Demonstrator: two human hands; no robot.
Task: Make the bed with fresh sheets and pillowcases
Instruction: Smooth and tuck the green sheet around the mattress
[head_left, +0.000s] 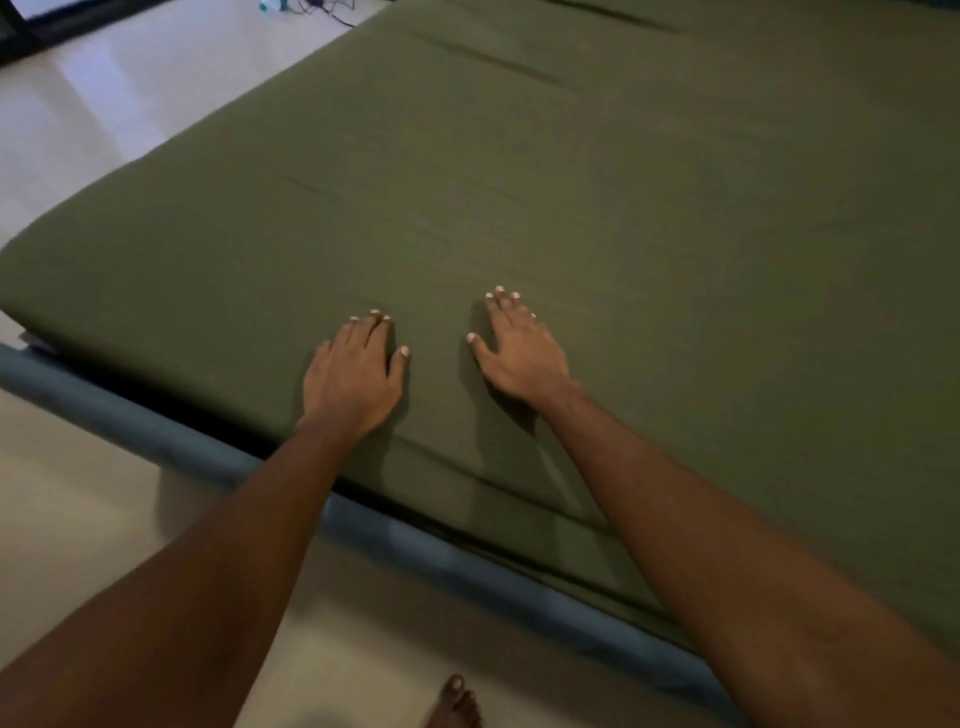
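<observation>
Presently both hands lie flat on the olive-green cotton-like bed sheet (597, 171), which covers the mattress top and wraps down over its near edge. The left hand (353, 371) rests palm down, fingers straight and close together, thumb angled out to the right; it grips nothing. The right hand (519, 345) sits just beside it, slightly further onto the bed, also palm down with straight, slightly spread fingers and the thumb pointing toward the left hand; it holds nothing either. A strip of bare sheet separates the two thumbs. Both hands are near the near edge, which runs diagonally from a rounded corner at mid-left down to the lower right. Below that edge runs the blue padded bed frame rail (156, 431), parallel to it, with a dark gap between rail and mattress. Shallow creases show in the sheet: one long fold just inside the near edge, a faint line ahead of the left hand, two darker ones toward the far end. Pale smooth floor (78, 130) borders the bed's left side and the near side, where a bare foot (457, 701) stands close to the rail. Dark tangled cables (324, 8) lie on the floor at the top.
</observation>
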